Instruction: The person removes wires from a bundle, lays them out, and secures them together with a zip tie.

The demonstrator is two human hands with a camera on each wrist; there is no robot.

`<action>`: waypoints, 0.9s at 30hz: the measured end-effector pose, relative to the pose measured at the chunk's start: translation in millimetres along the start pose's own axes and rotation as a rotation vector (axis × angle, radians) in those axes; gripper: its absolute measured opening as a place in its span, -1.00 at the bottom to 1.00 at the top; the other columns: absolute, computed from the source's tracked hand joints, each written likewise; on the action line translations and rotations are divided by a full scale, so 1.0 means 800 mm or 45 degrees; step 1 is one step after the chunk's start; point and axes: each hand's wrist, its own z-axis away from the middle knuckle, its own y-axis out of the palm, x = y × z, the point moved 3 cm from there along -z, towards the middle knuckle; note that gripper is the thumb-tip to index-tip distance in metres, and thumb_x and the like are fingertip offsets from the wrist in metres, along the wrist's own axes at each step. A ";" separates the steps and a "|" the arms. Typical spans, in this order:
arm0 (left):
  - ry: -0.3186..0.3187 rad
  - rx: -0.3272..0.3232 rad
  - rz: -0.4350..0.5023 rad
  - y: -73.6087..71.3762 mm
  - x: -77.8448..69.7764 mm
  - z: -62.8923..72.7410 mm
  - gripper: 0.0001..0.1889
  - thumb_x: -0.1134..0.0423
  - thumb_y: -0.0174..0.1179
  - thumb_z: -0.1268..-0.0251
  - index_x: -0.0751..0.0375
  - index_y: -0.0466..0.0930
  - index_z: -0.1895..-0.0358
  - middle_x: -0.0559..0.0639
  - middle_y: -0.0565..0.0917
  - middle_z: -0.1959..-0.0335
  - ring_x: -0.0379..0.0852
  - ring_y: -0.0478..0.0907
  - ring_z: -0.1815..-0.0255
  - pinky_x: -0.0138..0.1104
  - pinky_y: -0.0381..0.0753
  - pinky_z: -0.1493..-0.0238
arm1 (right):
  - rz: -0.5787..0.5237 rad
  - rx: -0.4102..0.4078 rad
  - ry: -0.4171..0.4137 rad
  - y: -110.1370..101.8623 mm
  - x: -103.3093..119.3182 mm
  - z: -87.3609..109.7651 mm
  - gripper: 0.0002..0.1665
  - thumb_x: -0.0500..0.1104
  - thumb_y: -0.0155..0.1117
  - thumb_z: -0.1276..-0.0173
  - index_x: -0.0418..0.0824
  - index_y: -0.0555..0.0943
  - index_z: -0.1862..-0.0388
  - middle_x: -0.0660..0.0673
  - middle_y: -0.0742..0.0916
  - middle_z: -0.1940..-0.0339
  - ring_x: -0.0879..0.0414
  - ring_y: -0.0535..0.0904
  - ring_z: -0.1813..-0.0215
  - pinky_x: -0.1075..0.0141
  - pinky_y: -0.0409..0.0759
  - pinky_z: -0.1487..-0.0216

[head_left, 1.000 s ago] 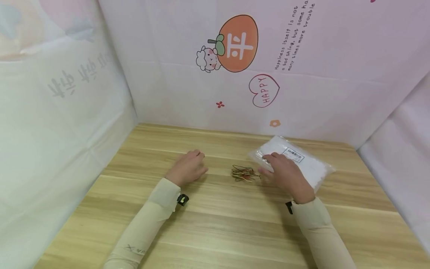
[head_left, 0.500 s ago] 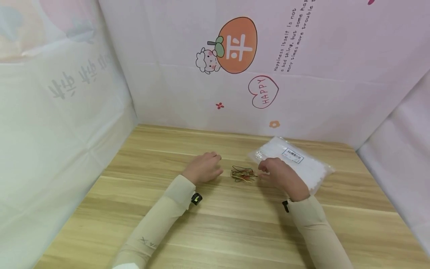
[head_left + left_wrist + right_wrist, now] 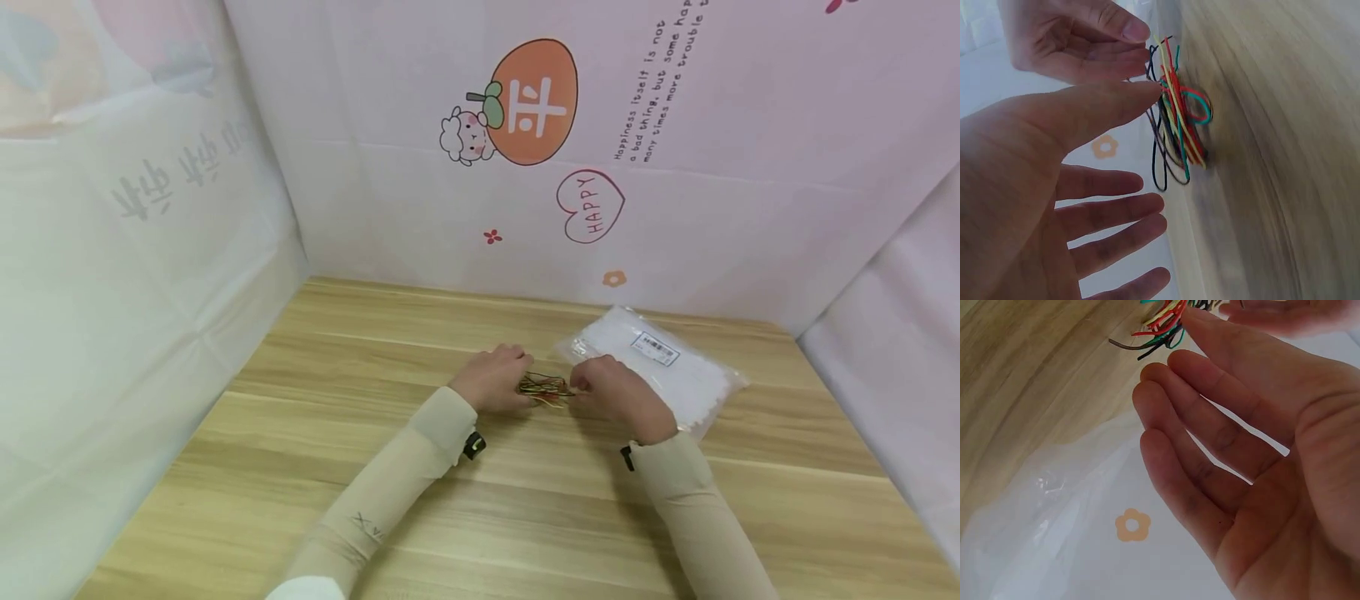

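A bundle of thin coloured wires [image 3: 543,388] in red, yellow, green and black lies on the wooden table between the two hands. At its left end is my left hand [image 3: 495,379], with thumb and fingers spread apart; in the left wrist view the thumb [image 3: 1122,103] overlaps the edge of the wires [image 3: 1179,125]. My right hand [image 3: 618,396] is at the other end, its fingers softly bent. In the right wrist view its thumb [image 3: 1235,344] lies across the near side of the wires [image 3: 1161,325], and the fingertips stay apart from the thumb.
A clear plastic bag [image 3: 693,379] with white contents and a barcode label [image 3: 655,348] lies just behind and right of the right hand. The wooden table [image 3: 480,517] is bounded by a printed white cloth [image 3: 405,208] at the back and sides.
My left hand has moved right to the wires' left end. My right hand has come off the bag and moved slightly left and nearer, to the wires' right end.
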 end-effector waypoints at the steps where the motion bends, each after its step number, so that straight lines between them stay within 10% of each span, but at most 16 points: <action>1: 0.009 0.004 -0.002 0.001 -0.003 -0.003 -0.33 -0.20 0.34 -0.39 0.07 0.51 -0.43 -0.05 0.61 -0.28 -0.02 0.55 -0.28 -0.09 0.64 -0.22 | 0.000 0.001 0.004 0.001 0.000 -0.001 -0.95 -0.37 0.49 -0.31 -0.26 0.78 0.29 -0.10 0.83 0.31 0.10 0.71 0.25 0.12 0.70 0.16; 27: 0.018 0.053 -0.123 0.022 -0.039 -0.041 -0.71 0.07 0.21 -0.58 0.10 0.62 -0.19 -0.03 0.67 -0.07 -0.07 0.64 -0.08 -0.21 0.68 -0.06 | 0.010 -0.004 0.009 0.015 -0.013 -0.014 -0.86 -0.36 0.51 -0.26 -0.12 0.78 0.38 0.00 0.82 0.38 0.14 0.70 0.27 0.12 0.70 0.16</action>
